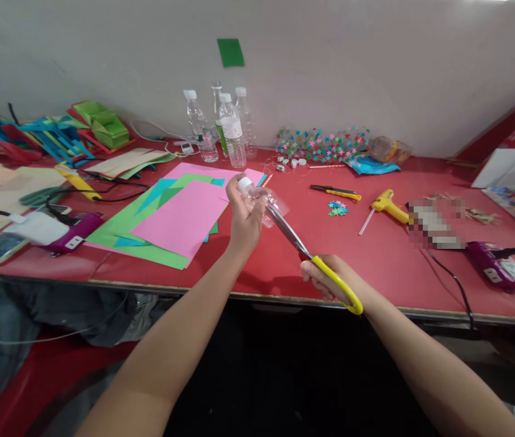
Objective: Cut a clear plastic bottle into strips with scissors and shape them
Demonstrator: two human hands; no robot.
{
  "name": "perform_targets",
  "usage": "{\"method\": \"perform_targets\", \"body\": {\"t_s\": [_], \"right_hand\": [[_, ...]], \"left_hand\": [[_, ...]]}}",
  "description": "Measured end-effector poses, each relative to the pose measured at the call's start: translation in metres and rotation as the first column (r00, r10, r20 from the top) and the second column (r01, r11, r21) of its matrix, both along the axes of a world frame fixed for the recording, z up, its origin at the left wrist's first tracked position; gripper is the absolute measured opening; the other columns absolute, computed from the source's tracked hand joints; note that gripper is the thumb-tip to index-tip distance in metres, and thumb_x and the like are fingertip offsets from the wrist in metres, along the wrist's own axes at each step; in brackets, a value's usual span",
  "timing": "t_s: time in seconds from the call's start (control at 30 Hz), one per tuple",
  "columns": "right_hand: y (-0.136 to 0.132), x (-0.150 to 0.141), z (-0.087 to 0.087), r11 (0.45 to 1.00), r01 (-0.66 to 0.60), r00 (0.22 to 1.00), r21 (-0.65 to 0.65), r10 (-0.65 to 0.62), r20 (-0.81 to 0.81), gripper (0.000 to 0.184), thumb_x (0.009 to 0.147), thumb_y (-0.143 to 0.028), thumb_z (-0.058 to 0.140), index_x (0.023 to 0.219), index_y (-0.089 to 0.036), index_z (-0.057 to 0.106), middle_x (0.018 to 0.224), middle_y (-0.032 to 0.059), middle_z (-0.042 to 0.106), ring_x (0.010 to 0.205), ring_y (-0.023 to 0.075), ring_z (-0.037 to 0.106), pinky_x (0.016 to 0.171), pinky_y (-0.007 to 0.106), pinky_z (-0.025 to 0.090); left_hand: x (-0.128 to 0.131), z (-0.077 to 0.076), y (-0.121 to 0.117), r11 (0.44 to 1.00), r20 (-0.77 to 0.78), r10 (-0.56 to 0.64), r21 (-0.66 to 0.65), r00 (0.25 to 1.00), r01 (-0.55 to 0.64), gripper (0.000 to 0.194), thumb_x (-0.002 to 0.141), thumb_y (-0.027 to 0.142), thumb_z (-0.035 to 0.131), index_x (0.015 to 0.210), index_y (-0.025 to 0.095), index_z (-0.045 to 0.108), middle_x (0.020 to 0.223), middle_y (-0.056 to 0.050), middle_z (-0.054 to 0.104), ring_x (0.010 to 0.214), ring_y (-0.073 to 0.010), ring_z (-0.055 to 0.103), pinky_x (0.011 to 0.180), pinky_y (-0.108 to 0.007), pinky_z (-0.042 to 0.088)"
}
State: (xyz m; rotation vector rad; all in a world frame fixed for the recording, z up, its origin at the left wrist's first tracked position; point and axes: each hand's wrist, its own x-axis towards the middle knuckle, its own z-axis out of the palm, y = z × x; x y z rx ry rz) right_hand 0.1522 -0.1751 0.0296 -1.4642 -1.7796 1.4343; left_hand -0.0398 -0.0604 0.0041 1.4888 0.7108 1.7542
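Note:
My left hand (pixel 245 220) is closed round a clear plastic bottle top (pixel 277 205) with a white cap, held up over the front part of the table. In my right hand (pixel 325 278) is a pair of scissors (pixel 296 241) with yellow handles, its fingers wrapped round the grips. The blades point up and left and meet the clear plastic beside my left thumb. Whether the blades are parted at the tip I cannot tell. Sheets of pink paper (pixel 184 217) and green paper (pixel 116 227) lie to the left of my left hand.
Several clear bottles (pixel 232 133) stand against the wall. On the red table (pixel 285 273) a box cutter (pixel 336 192), small paper stars (pixel 338 209) and a yellow glue gun (pixel 389 206) lie to the right. Purple power strips (pixel 73 233) with cords sit at both sides.

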Motion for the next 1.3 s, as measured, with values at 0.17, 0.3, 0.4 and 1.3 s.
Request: {"method": "perform_targets", "body": {"t_s": [0.17,0.3,0.4,1.3], "right_hand": [[0.000,-0.001,-0.001,1.000,0.004,1.000,0.011,-0.004,-0.012,0.054,0.083,-0.072,0.047,0.070,-0.020,0.049,0.045,-0.0087,0.037,0.041,0.0083,0.035,0.047,0.025,0.027],[-0.001,-0.002,-0.002,1.000,0.027,1.000,-0.017,-0.027,-0.008,0.054,0.083,-0.072,0.047,0.069,-0.021,0.049,0.044,-0.0089,0.036,0.040,0.0081,0.034,0.044,0.025,0.028],[-0.001,-0.003,-0.003,0.998,0.058,0.998,-0.020,-0.058,0.012,0.054,0.081,-0.072,0.049,0.066,-0.021,0.048,0.043,-0.0085,0.037,0.038,0.0077,0.034,0.042,0.024,0.028],[-0.001,-0.006,-0.013,0.993,0.113,0.993,0.034,-0.114,0.027,0.054,0.080,-0.071,0.052,0.064,-0.020,0.047,0.045,-0.0087,0.036,0.035,0.0058,0.035,0.038,0.020,0.026]], "left_hand": [[0.001,0.002,-0.002,1.000,-0.006,-0.002,0.016,1.000,0.002,0.053,0.085,0.044,0.064,0.124,0.033,0.031,0.097,-0.002,0.059,0.088,-0.0178,0.063,0.084,-0.040,0.052],[0.001,0.002,-0.002,1.000,-0.009,0.021,0.021,1.000,-0.021,0.052,0.085,0.043,0.064,0.124,0.032,0.031,0.100,-0.004,0.059,0.089,-0.0178,0.062,0.086,-0.041,0.052],[0.001,0.001,0.000,0.999,-0.020,0.038,0.036,0.999,-0.037,0.053,0.084,0.043,0.064,0.125,0.032,0.032,0.105,-0.005,0.058,0.091,-0.0181,0.061,0.087,-0.042,0.053],[-0.002,-0.012,0.011,0.985,-0.112,-0.035,0.163,0.993,0.054,0.062,0.082,0.060,0.062,0.129,0.031,0.033,0.108,-0.006,0.057,0.089,-0.0153,0.062,0.084,-0.033,0.054]]}}
